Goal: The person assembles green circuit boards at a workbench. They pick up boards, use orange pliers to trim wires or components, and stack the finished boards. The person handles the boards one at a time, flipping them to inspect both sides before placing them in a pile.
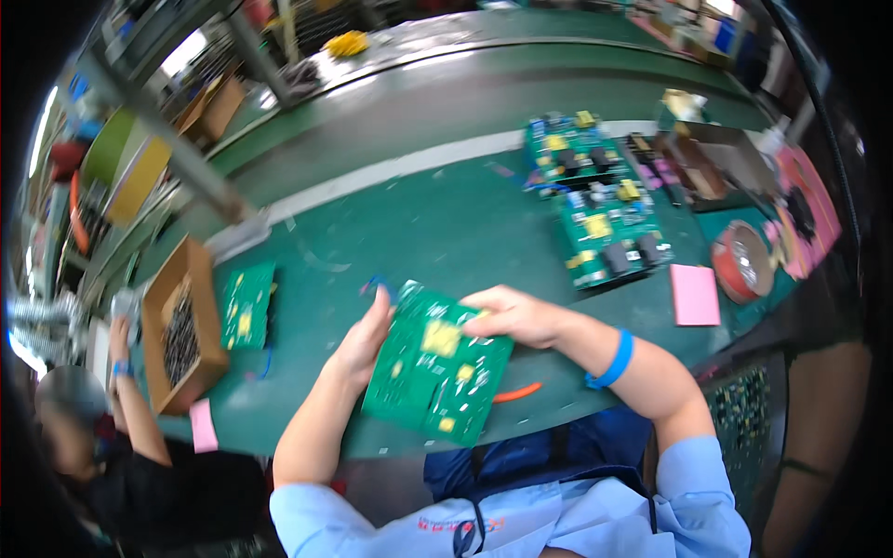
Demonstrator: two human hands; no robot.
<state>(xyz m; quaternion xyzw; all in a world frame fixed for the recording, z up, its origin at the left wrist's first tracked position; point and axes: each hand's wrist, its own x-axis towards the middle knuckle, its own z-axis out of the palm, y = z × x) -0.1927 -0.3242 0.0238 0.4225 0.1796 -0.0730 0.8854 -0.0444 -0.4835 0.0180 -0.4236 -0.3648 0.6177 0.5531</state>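
Note:
A green circuit board [419, 381] is held up in front of me, tilted, just above the near edge of the bench. My left hand [366, 339] grips its left upper edge with the thumb pointing up. My right hand [512, 314] is closed on the upper right edge, its thumb or finger lying over the board's face. Pale yellow patches and small white parts show on that face. A bit of blue wire sticks out past the top left corner. Fingers behind the board are hidden.
Populated circuit boards [609, 232] stand to the right, near a pink pad [695, 296], a red round tin [741, 262] and a brown box [716, 163]. Left are another board [249, 305] and a carton of small dark parts [158, 372]. An orange tube [517, 392] lies close by. A co-worker's arm [139, 400] reaches in at left.

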